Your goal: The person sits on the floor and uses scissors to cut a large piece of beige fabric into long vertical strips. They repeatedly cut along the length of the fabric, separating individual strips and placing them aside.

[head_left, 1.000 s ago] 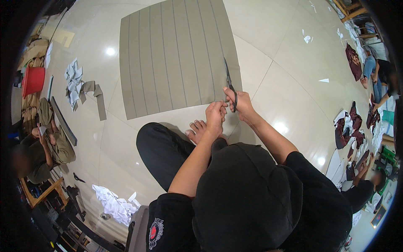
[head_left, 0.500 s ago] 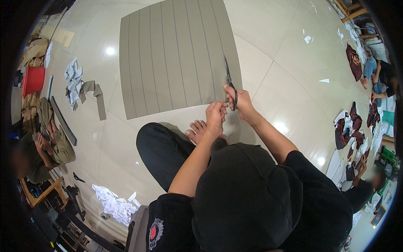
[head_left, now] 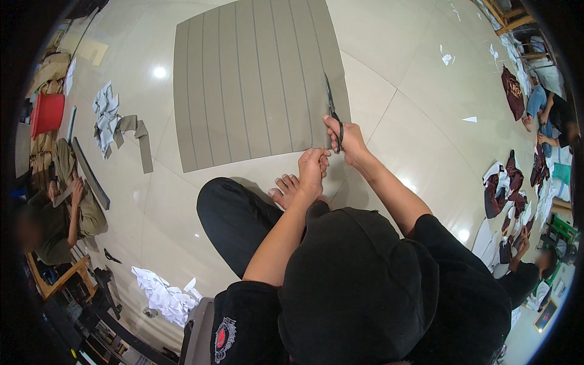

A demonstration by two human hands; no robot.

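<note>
A large grey-brown sheet (head_left: 243,85) marked with several dark parallel lines lies on the floor in front of me. My right hand (head_left: 348,140) is closed round the handles of black scissors (head_left: 330,100) at the sheet's near right corner. Their long blades point away from me, along the line nearest the right edge. Just left of the handles, my left hand (head_left: 313,169) pinches the sheet's near edge between thumb and fingers. My bare foot (head_left: 285,190) rests on the floor close behind that hand.
White and grey-brown scraps (head_left: 109,115) lie to the left. A white cloth pile (head_left: 164,298) and small black scissors (head_left: 112,256) are at lower left. People sit along both sides; maroon and white pieces (head_left: 504,185) lie at right. A red tub (head_left: 47,114) stands far left.
My right hand and the scissors have moved slightly away from me along the sheet. My left hand stays in place. The person at left has shifted their hands.
</note>
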